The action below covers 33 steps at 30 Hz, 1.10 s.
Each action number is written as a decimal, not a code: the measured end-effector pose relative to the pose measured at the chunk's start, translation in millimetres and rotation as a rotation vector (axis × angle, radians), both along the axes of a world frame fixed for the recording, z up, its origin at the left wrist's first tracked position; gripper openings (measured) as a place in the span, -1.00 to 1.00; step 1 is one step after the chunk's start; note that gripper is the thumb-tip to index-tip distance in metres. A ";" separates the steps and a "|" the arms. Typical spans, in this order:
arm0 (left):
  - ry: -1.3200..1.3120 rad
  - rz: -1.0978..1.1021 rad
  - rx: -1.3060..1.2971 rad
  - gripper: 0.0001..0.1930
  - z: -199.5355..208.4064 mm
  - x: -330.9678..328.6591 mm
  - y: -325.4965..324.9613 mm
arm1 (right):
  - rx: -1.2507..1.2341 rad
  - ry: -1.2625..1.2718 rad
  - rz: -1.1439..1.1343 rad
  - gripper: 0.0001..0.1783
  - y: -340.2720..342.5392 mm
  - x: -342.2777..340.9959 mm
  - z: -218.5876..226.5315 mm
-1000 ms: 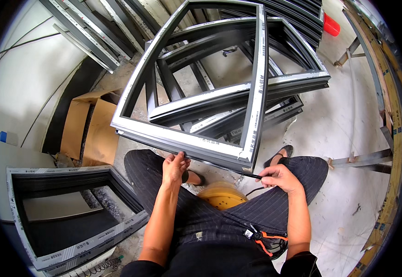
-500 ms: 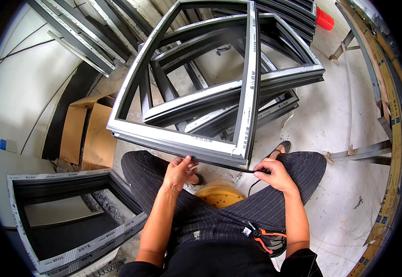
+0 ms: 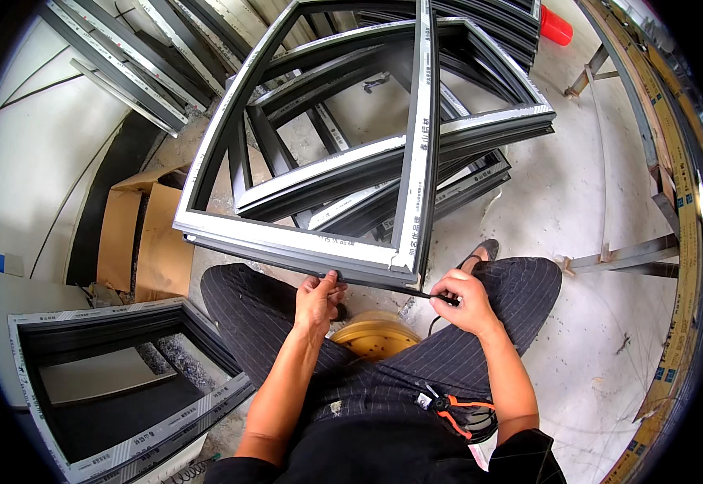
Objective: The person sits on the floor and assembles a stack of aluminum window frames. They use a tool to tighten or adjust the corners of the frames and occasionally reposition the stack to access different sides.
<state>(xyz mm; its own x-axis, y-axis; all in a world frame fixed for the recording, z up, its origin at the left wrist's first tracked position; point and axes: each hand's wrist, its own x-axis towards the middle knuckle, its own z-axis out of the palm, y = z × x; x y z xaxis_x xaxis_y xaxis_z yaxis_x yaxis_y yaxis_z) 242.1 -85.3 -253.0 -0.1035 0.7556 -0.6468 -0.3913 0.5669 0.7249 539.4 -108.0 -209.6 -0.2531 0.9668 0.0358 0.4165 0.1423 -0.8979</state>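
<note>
A dark window frame (image 3: 287, 235) with white film on its face leans in front of me, its lower edge above my knees. At that edge my left hand (image 3: 317, 306) is closed, thumb pressed on the near side and fingers curled beneath. A thin black strip (image 3: 425, 295), looking like rubber seal, runs along the frame's lower edge to the near right corner. Just beyond this corner, my right hand (image 3: 466, 302) pinches the strip between thumb and fingers. Its loose tail hangs down between my legs.
More frames (image 3: 400, 153) lie stacked behind the held one. Another frame (image 3: 158, 431) stands at my lower left, near a cardboard box (image 3: 166, 242). Orange-handled pliers (image 3: 452, 415) rest on my lap. A yellow round container (image 3: 375, 335) sits between my legs; a metal-legged bench (image 3: 625, 258) borders the right.
The view has shifted slightly, moving the scene left. My right hand has turned and closed more tightly around the strip by the corner. My left hand stays at the frame's lower edge.
</note>
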 end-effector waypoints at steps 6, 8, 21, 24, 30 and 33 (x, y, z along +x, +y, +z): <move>-0.271 -0.042 -0.009 -0.77 9.2 11.5 -6.5 | -0.436 0.285 0.093 -0.86 -0.7 3.6 0.6; -0.159 -0.064 0.005 -0.77 2.9 11.9 -5.4 | -0.491 0.372 0.114 -0.88 -1.7 3.3 -5.2; -0.125 -0.105 0.005 -0.63 -7.2 28.0 -9.4 | -0.149 0.039 0.039 -0.84 0.3 2.6 0.2; -0.218 -0.124 -0.069 -0.63 10.9 34.8 -8.5 | -0.070 -0.079 0.027 -0.84 0.6 2.2 7.1; -0.197 -0.210 -0.020 -0.81 -1.9 48.4 -13.0 | 0.000 -0.158 0.048 -0.84 2.1 2.1 5.6; -0.208 -0.152 -0.084 -0.80 14.4 51.2 -14.5 | -0.052 -0.165 0.036 -0.84 3.5 1.7 6.2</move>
